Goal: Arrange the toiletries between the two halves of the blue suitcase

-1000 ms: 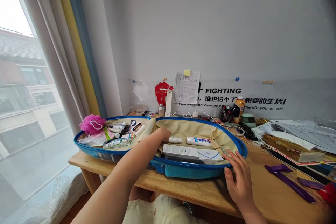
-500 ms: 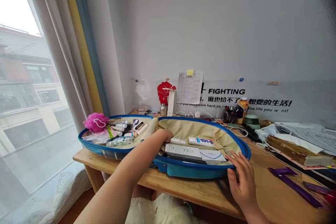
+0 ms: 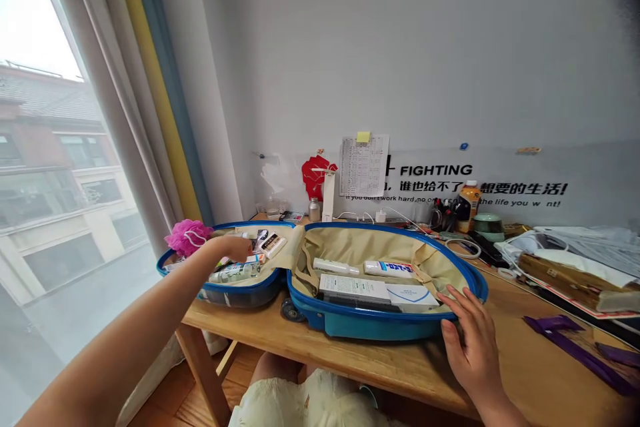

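A blue suitcase (image 3: 360, 327) with a beige lining lies spread apart in two halves. Over the bottles and packets in its left half is my left hand (image 3: 240, 249), back upward, its fingers hidden. Around that hand are a clear bottle (image 3: 235, 272), a flat case of brown-tipped sticks (image 3: 273, 245) and a pink bath puff (image 3: 188, 237). My right hand (image 3: 473, 340) rests on the right half's front rim, fingers spread and holding nothing. Inside that half lie a white tube (image 3: 336, 267), a toothpaste tube (image 3: 389, 269), a printed white box (image 3: 353, 287) and a white-and-blue box (image 3: 411, 296).
The suitcase stands on a wooden table (image 3: 395, 373) against the wall. Purple wrappers (image 3: 580, 353) lie on the right, with a brown case (image 3: 560, 279) and papers behind. An orange bottle (image 3: 469, 203) stands at the back right. A curtain (image 3: 120, 107) hangs beside the window.
My left hand has moved left, from the suitcase's right half to the items in the left half. The white tube it was beside now lies uncovered. My right hand stays on the rim.
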Available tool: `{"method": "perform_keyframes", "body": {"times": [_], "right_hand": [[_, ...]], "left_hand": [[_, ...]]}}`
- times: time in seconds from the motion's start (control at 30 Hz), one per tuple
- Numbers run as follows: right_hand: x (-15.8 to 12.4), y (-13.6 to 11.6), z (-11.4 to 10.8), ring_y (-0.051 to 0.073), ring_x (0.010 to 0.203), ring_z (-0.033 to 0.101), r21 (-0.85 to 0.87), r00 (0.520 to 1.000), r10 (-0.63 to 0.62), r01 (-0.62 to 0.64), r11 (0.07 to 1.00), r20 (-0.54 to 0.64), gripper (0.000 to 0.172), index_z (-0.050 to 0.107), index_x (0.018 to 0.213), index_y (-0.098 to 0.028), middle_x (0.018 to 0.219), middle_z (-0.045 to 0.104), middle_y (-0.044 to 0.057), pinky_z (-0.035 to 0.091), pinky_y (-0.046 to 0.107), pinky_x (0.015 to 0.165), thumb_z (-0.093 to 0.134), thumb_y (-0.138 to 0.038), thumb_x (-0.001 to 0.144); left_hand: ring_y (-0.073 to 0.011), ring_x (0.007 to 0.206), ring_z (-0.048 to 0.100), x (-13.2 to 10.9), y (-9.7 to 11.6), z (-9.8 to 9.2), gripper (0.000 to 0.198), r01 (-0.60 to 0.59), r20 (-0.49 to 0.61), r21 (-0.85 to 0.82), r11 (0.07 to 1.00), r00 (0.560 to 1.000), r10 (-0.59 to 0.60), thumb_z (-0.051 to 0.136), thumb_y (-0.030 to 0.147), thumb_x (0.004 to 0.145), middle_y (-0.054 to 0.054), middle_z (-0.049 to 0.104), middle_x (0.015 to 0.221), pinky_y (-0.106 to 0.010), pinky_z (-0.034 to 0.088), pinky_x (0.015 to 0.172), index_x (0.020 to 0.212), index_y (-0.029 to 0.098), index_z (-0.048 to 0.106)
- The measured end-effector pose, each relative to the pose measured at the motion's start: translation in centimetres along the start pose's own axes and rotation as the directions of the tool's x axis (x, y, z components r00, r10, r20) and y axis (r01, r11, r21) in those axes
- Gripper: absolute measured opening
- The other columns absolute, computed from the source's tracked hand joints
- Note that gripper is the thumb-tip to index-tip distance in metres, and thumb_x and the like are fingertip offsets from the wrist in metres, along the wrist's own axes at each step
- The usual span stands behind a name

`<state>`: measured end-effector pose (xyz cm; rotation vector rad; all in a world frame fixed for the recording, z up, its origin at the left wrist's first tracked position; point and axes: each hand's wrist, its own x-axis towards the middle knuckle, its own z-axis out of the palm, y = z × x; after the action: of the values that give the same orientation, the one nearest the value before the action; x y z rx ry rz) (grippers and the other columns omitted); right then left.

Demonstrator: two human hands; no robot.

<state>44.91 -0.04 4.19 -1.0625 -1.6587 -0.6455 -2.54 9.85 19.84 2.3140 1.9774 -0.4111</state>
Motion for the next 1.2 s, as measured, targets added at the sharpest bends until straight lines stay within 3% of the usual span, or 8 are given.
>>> {"method": "perform_keyframes", "body": {"times": [0.13, 0.37, 0.6, 0.77, 0.87, 1.0, 1.1, 1.2], "right_hand": [[-0.1, 0.0, 0.0, 0.029, 0.13, 0.044, 0.0, 1.0, -0.001, 0.001, 1.0, 0.001, 0.036, 0.052, 0.124, -0.022, 0.126, 0.058, 0.012, 0.039, 0.049, 0.103, 0.035, -0.036, 0.096], [0.0, -0.3, -0.2, 0.028, 0.132, 0.043, 0.029, 1.0, 0.013, -0.013, 0.999, -0.001, 0.036, 0.052, 0.126, -0.023, 0.128, 0.057, 0.01, 0.038, 0.048, 0.104, 0.037, -0.035, 0.095], [-0.1, -0.2, -0.1, 0.029, 0.131, 0.044, 0.029, 1.0, 0.03, -0.03, 0.999, 0.006, 0.035, 0.053, 0.123, -0.023, 0.127, 0.057, 0.011, 0.038, 0.05, 0.104, 0.035, -0.036, 0.095], [-0.1, -0.1, 0.0, 0.028, 0.131, 0.043, 0.016, 1.0, 0.01, -0.01, 1.0, 0.001, 0.036, 0.052, 0.125, -0.023, 0.128, 0.057, 0.011, 0.038, 0.049, 0.104, 0.036, -0.035, 0.095], [-0.1, -0.1, 0.0, 0.028, 0.131, 0.043, 0.022, 1.0, 0.015, -0.015, 1.0, 0.005, 0.036, 0.052, 0.125, -0.023, 0.129, 0.056, 0.01, 0.038, 0.049, 0.104, 0.036, -0.034, 0.095], [-0.2, -0.1, 0.0, 0.029, 0.132, 0.042, 0.024, 1.0, 0.029, -0.029, 0.999, 0.003, 0.036, 0.052, 0.125, -0.023, 0.129, 0.056, 0.011, 0.038, 0.051, 0.105, 0.038, -0.034, 0.094], [-0.2, -0.2, 0.0, 0.029, 0.132, 0.042, 0.021, 1.0, 0.025, -0.025, 0.999, 0.008, 0.036, 0.052, 0.125, -0.023, 0.13, 0.056, 0.011, 0.038, 0.051, 0.104, 0.037, -0.033, 0.094], [-0.2, -0.3, -0.1, 0.029, 0.132, 0.042, 0.021, 1.0, 0.02, -0.021, 1.0, 0.017, 0.036, 0.052, 0.126, -0.023, 0.13, 0.056, 0.011, 0.038, 0.05, 0.104, 0.037, -0.034, 0.095]], "left_hand": [[-0.0258, 0.092, 0.065, -1.5, -2.2, 2.6, 0.052, 0.079, 0.121, 0.074, 0.994, 0.989, -0.088, 0.067, 0.017, 0.051, -0.007, 0.07, 0.101, -0.032, 0.052, 0.077, 0.102, 0.018, 0.065], [-0.0301, 0.115, 0.057, -1.9, -2.1, 4.1, 0.066, 0.048, 0.09, 0.131, 0.99, 0.994, -0.061, 0.065, 0.018, 0.055, -0.012, 0.061, 0.123, -0.039, 0.046, 0.095, 0.121, 0.022, 0.057], [-0.0273, 0.113, 0.059, -2.7, -2.1, 3.4, 0.063, 0.0, 0.052, 0.121, 0.993, 0.999, -0.006, 0.065, 0.023, 0.064, -0.012, 0.062, 0.125, -0.035, 0.046, 0.095, 0.126, 0.018, 0.053], [-0.0268, 0.119, 0.055, -3.1, -1.7, -0.2, 0.063, -0.014, -0.101, 0.11, 0.994, 0.995, 0.025, 0.055, 0.031, 0.077, -0.013, 0.055, 0.133, -0.034, 0.042, 0.099, 0.137, 0.018, 0.041], [-0.0257, 0.113, 0.057, -2.4, 0.6, -3.4, 0.06, -0.05, -0.236, 0.093, 0.994, 0.969, 0.07, 0.047, 0.036, 0.084, -0.012, 0.052, 0.132, -0.033, 0.043, 0.096, 0.141, 0.021, 0.036], [-0.0251, 0.111, 0.057, 0.0, 7.1, -6.2, 0.057, -0.248, -0.331, 0.131, 0.96, 0.902, 0.278, 0.05, 0.035, 0.085, -0.01, 0.052, 0.128, -0.032, 0.043, 0.095, 0.14, 0.023, 0.04], [-0.024, 0.114, 0.056, 2.8, 12.6, -5.8, 0.055, -0.323, -0.284, 0.159, 0.933, 0.89, 0.357, 0.054, 0.033, 0.085, -0.01, 0.052, 0.13, -0.032, 0.044, 0.096, 0.138, 0.024, 0.042], [-0.0263, 0.121, 0.051, 5.6, 16.7, -4.0, 0.049, -0.354, -0.234, 0.185, 0.917, 0.89, 0.391, 0.061, 0.027, 0.084, -0.013, 0.052, 0.132, -0.035, 0.042, 0.1, 0.131, 0.019, 0.05]]}}
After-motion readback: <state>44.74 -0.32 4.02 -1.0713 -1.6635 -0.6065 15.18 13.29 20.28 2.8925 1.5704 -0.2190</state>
